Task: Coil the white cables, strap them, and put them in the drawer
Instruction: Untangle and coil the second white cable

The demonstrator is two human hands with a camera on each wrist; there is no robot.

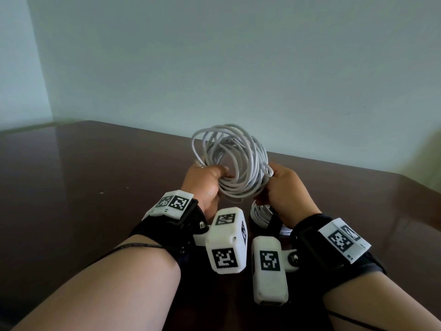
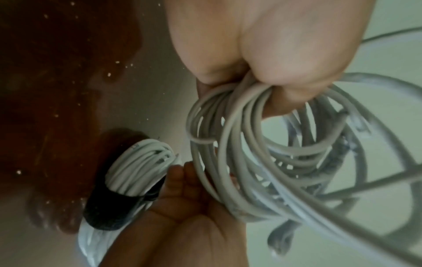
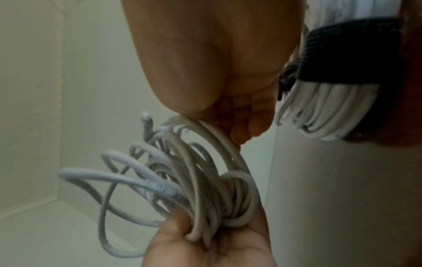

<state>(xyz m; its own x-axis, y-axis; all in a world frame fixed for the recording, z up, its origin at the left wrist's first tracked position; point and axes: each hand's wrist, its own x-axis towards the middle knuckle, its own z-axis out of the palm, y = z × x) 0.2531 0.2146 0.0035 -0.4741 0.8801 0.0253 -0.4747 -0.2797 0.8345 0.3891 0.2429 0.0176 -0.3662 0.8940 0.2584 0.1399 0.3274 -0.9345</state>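
Above the dark table [image 1: 71, 187], the loose white cable coil [image 1: 232, 161] is held up, wound but unstrapped. The left hand [image 1: 205, 185] grips its left side, fingers curled around the loops; the right hand [image 1: 284, 187] pinches its right edge. Near the wrists lies a second coil [image 1: 262, 215], already bound with a black strap [image 1: 274, 222]. Strapping and stowing remain; no drawer shows.

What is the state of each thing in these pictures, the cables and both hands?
Loose white cable coil: coiled, not strapped, held up above the table by both hands.
Strapped cable bundle: coiled, bound with a black strap, lying on the table.
Left hand: grips the left side of the loose coil.
Right hand: holds the right side of the coil.
Brown table: glossy, carries the strapped bundle.
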